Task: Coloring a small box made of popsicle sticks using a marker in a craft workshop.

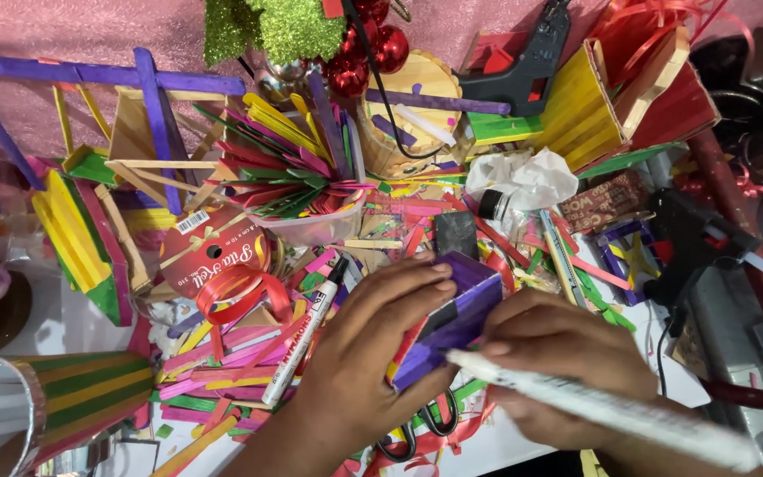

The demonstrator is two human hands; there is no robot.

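Currently: purple stick box in hand, clutter all round

Risks, left to right. Left hand grips the purple craft-stick box from its left side, fingers closed over the top edge; box sits low centre, lifted just above the counter. Glued sticks could pop apart if squeezed hard. Right hand is closed on a white glue stick, its tip touching the box's lower edge; a slip would smear or poke the box wall. Scissors lie under both wrists, partly hidden, so a lowered hand could catch the blades. White marker lies just beside the left hand and may roll. Black glue gun rests near the right hand; cannot tell if hot.

Containers. Striped stick cup, lower left, on its side: contents not visible. Clear tub, upper centre: packed with coloured craft sticks.
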